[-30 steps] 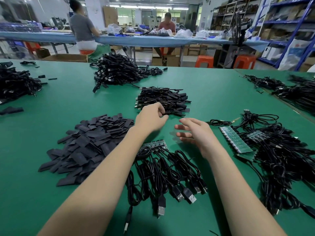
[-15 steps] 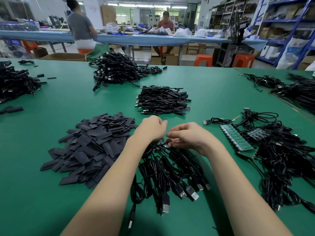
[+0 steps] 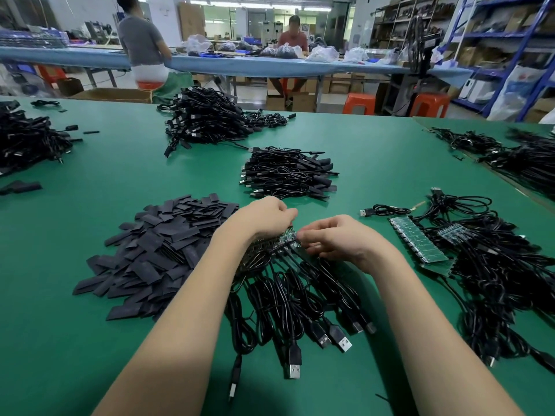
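Heaped black sleeves [image 3: 156,250]; coiled cable bundle [image 3: 288,172] beyond; green board strip [image 3: 419,241] aside.

Board strip [image 3: 287,239] mostly hidden beneath left hand [image 3: 264,219].

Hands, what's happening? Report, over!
Left hand and right hand both grip circuit strip. USB cables trail toward camera. Sleeve pile beside left arm, not blocking.

The worktop [image 3: 375,145] is plain green. The USB cables [image 3: 288,295] are black with silver plugs, and their circuit board strip [image 3: 286,239] is dark green. The sleeves [image 3: 156,250] are matt black, the gridded board panel [image 3: 417,238] lighter green, and the stools [image 3: 359,104] orange.
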A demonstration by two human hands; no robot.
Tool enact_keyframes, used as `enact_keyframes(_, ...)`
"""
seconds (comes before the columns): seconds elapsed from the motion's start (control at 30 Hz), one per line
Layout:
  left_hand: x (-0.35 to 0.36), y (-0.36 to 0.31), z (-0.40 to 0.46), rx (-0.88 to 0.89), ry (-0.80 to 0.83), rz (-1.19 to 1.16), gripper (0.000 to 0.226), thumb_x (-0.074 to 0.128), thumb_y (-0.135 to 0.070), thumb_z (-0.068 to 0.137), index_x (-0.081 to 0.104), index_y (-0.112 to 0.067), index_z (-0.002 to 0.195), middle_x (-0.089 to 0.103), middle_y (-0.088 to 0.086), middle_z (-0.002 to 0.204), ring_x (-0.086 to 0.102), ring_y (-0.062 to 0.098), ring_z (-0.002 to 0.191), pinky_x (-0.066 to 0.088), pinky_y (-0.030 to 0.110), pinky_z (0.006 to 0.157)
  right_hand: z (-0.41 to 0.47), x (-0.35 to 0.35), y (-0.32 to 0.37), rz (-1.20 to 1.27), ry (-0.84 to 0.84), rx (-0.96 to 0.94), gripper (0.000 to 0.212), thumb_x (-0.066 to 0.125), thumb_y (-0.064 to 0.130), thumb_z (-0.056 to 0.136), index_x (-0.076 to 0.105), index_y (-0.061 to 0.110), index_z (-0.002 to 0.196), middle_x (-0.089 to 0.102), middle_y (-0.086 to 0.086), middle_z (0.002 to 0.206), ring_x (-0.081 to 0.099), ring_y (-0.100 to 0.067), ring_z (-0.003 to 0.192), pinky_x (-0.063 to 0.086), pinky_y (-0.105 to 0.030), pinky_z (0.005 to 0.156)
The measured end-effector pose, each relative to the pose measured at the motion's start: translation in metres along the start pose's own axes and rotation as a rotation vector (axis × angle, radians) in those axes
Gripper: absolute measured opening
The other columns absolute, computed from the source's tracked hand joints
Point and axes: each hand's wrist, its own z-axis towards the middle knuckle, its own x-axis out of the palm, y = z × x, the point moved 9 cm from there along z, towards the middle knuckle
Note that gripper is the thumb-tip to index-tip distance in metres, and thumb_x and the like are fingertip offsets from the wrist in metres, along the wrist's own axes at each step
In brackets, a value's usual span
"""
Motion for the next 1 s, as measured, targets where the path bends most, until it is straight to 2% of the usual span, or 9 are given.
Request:
enact_keyframes(0.1, -0.007, -0.003, -0.005, 0.057, 0.038, -0.191, 0.033, 0.047, -0.046, 0.101, 0.064, -0.026, 0.081, 0.063, 0.000, 0.088, 0.053, 0.017, 0.078, 0.043, 0.033, 0.079, -0.001, 0.001, 0.003, 0.105, 0.042, -0.039, 0.010, 0.081, 0.019, 0.083, 0.076, 0.015, 0.091, 0.073, 0.004, 0.072, 0.067, -0.006, 0.062, 0.048, -0.013, 0.051)
enact_keyframes(0.2, -0.010, 0.001, -0.012, 0.101, 0.110, -0.378, 0.026, 0.062, -0.049, 0.094, 0.067, -0.029, 0.077, 0.057, -0.018, 0.067, 0.047, 0.007, 0.068, 0.039, 0.030, 0.070, -0.001, 0.003, 0.005, 0.305, 0.101, -0.051, 0.011, 0.084, 0.013, 0.074, 0.078, 0.012, 0.084, 0.069, -0.004, 0.073, 0.069, -0.012, 0.064, 0.055, -0.018, 0.057)
enact_keyframes(0.27, -0.011, 0.006, -0.015, 0.126, 0.142, -0.370, 0.018, 0.072, -0.051, 0.086, 0.073, -0.033, 0.083, 0.061, -0.023, 0.072, 0.051, 0.003, 0.075, 0.039, 0.024, 0.071, -0.001, 0.003, 0.005, 0.363, 0.136, -0.056, 0.016, 0.085, 0.015, 0.065, 0.080, 0.012, 0.080, 0.068, -0.005, 0.074, 0.067, -0.013, 0.064, 0.057, -0.018, 0.060)
enact_keyframes(0.33, -0.009, 0.011, -0.015, 0.131, 0.161, -0.357, 0.018, 0.078, -0.049, 0.079, 0.076, -0.034, 0.088, 0.067, -0.017, 0.089, 0.056, 0.007, 0.093, 0.040, 0.027, 0.089, -0.001, 0.001, 0.005, 0.390, 0.147, -0.064, 0.017, 0.086, 0.017, 0.061, 0.081, 0.014, 0.078, 0.067, -0.005, 0.076, 0.063, -0.011, 0.065, 0.057, -0.019, 0.062)
enact_keyframes(0.4, -0.008, 0.014, -0.013, 0.117, 0.147, -0.363, 0.018, 0.081, -0.047, 0.077, 0.078, -0.032, 0.088, 0.070, -0.012, 0.096, 0.057, 0.010, 0.104, 0.036, 0.034, 0.106, -0.002, -0.002, 0.004, 0.398, 0.149, -0.072, 0.021, 0.086, 0.019, 0.061, 0.081, 0.014, 0.081, 0.066, -0.008, 0.084, 0.062, -0.013, 0.069, 0.057, -0.020, 0.064)
enact_keyframes(0.47, -0.008, 0.015, -0.012, 0.103, 0.124, -0.373, 0.018, 0.082, -0.045, 0.075, 0.079, -0.032, 0.086, 0.072, -0.010, 0.100, 0.058, 0.011, 0.110, 0.032, 0.038, 0.113, -0.003, -0.002, 0.006, 0.384, 0.158, -0.087, 0.029, 0.088, 0.024, 0.059, 0.081, 0.014, 0.086, 0.064, -0.012, 0.092, 0.062, -0.017, 0.076, 0.057, -0.021, 0.064)
enact_keyframes(0.6, -0.007, 0.012, -0.012, 0.118, 0.150, -0.407, 0.032, 0.084, -0.054, 0.066, 0.079, -0.033, 0.089, 0.073, -0.010, 0.108, 0.056, 0.014, 0.120, 0.028, 0.045, 0.117, -0.003, -0.001, 0.012, 0.338, 0.173, -0.134, 0.038, 0.092, 0.034, 0.054, 0.082, 0.018, 0.087, 0.069, -0.005, 0.089, 0.064, -0.014, 0.076, 0.057, -0.021, 0.064)
enact_keyframes(0.8, -0.006, 0.012, -0.012, 0.130, 0.162, -0.415, 0.037, 0.082, -0.061, 0.061, 0.079, -0.038, 0.091, 0.074, -0.016, 0.106, 0.057, 0.010, 0.120, 0.029, 0.045, 0.117, -0.001, 0.002, 0.010, 0.364, 0.210, -0.109, 0.032, 0.091, 0.028, 0.057, 0.082, 0.015, 0.086, 0.069, 0.001, 0.077, 0.064, -0.009, 0.067, 0.056, -0.019, 0.062)
enact_keyframes(1.0, -0.001, 0.009, -0.014, 0.157, 0.232, -0.413, 0.040, 0.082, -0.061, 0.058, 0.079, -0.037, 0.090, 0.074, -0.018, 0.101, 0.057, 0.007, 0.115, 0.026, 0.043, 0.117, -0.003, 0.008, 0.005, 0.434, 0.250, -0.060, 0.018, 0.085, 0.017, 0.063, 0.081, 0.013, 0.080, 0.068, 0.001, 0.079, 0.060, -0.005, 0.064, 0.055, -0.015, 0.061)
